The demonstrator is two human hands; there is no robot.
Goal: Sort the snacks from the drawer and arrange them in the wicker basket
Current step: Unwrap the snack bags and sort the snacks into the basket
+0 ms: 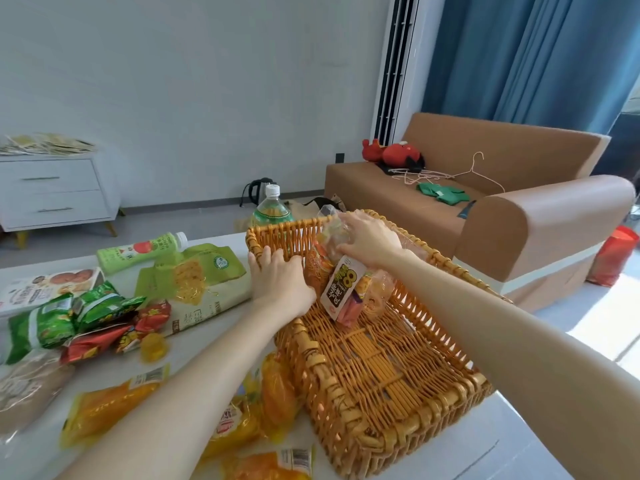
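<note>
**Snack going into wicker basket**

Has yellow packets (104,407) loose at bottom left, wicker basket (346,420) at centre, just beside them. Grips basket's left wall with left hand (277,271), fingers curled over the rim. Clamps right hand (370,240) fingers on clear snack bag (332,233) at basket's far wall. Shows green bottle (272,211) behind, upper centre.

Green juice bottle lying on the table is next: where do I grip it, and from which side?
Grip the green bottle round mid-body, from above, fingers across its width: it lies on its side, white cap pointing right, round body exposed on top. The left hand, gripping the basket, is nearer; the right hand holds a snack bag.
</note>
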